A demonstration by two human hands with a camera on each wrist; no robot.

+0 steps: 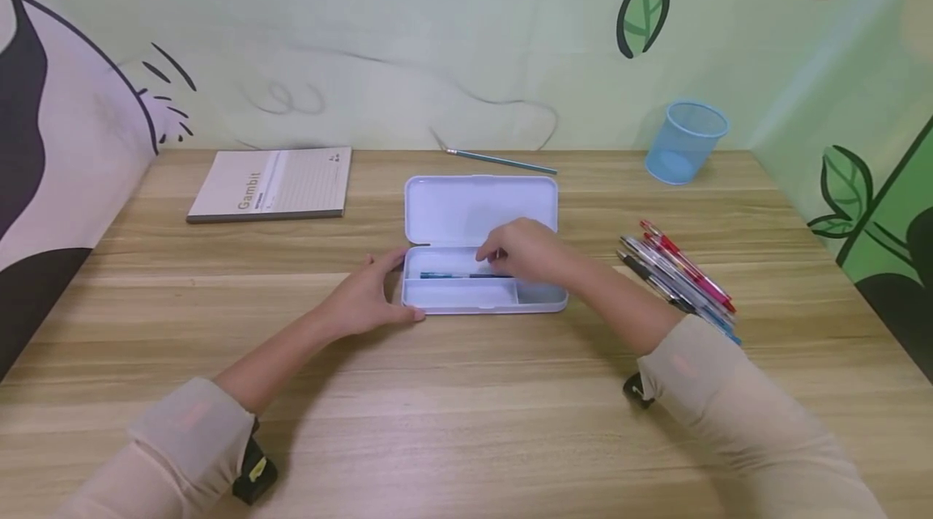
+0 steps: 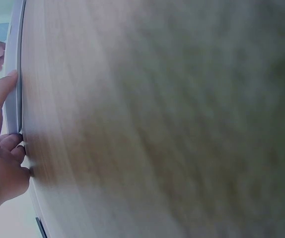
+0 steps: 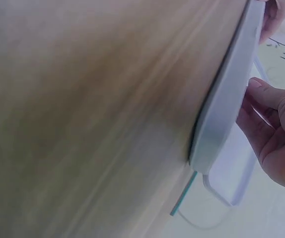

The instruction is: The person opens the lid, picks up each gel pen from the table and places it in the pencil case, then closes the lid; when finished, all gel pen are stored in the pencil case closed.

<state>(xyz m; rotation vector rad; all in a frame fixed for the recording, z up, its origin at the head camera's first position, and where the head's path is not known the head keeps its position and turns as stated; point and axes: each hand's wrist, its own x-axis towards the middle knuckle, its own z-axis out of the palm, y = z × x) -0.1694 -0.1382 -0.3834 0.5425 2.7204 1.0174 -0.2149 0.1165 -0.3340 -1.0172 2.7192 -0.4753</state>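
Right hand (image 1: 530, 252) over white pencil case (image 1: 459, 293)

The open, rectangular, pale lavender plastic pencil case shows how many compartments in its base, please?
3: a long rear compartment, a long front-left one and a small front-right one; the right hand may hide more.

One each: case (image 1: 477, 210), cup (image 1: 687, 142), notebook (image 1: 291, 187)

This seems a study corner. A wood-grain table (image 1: 466, 414) bears a rectangular beige notebook (image 1: 302, 183) and pale lavender plastic pencil case (image 1: 459, 292); painted green leaves (image 1: 643, 15) decorate the pale-green wall (image 1: 408, 9).
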